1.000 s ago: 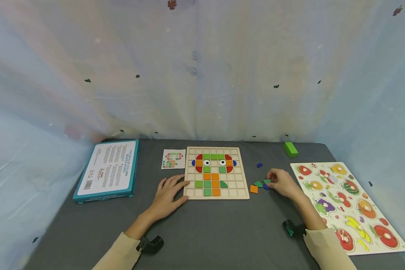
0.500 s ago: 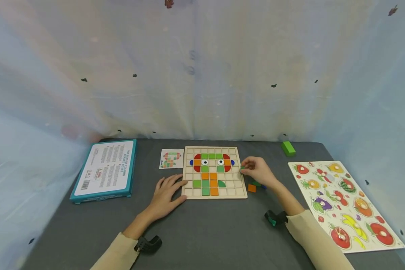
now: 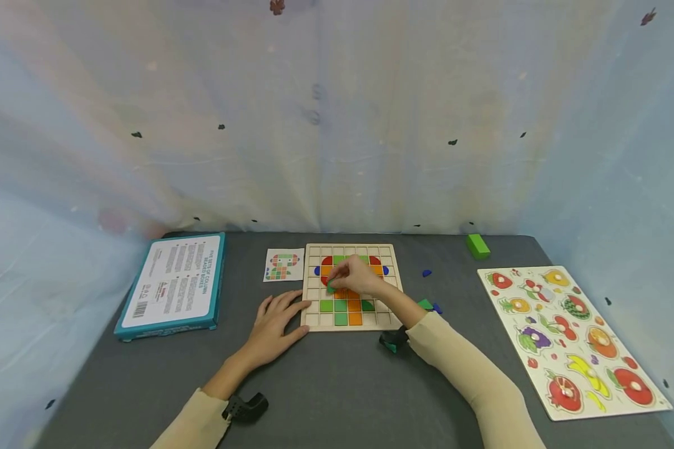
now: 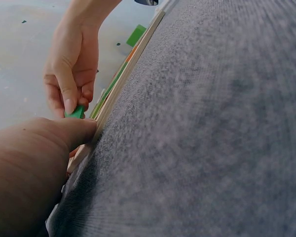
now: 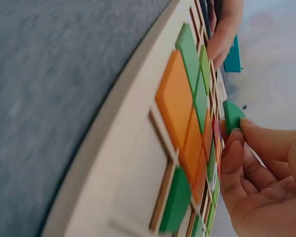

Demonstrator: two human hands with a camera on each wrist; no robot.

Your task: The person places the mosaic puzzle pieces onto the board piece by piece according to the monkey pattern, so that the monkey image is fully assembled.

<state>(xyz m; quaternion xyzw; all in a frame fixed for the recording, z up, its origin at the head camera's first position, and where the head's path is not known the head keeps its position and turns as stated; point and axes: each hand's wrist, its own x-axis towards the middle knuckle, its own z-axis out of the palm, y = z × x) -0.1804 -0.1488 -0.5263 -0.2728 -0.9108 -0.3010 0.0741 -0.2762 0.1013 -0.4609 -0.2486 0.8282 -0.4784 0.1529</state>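
Note:
My right hand [image 3: 356, 275] pinches a green quarter-round tile [image 5: 232, 116] between thumb and fingers, over the left middle part of the wooden grid board [image 3: 312, 320]. Red, orange, two shades of green and blue tiles, plus two eye tiles, fill some of the board's cells; the hand and forearm cover part of them. Another green quarter-round tile [image 5: 175, 200] sits in a cell beside the orange squares [image 5: 176, 98]. At the board's left edge rests my left hand [image 3: 275, 324], fingers spread, with its thumb against the lower left corner.
A small pattern card [image 3: 283, 265] lies left of the board, and a teal box [image 3: 174, 284] farther left. Loose green [image 3: 425, 304] and blue tiles [image 3: 427, 273] are to the right. Beyond them are a green block [image 3: 477, 246] and a fruit puzzle board [image 3: 545, 374].
My right hand has picked up the green tile from the loose pieces at the right and carried it left over the board. The left hand stays at the board's edge.

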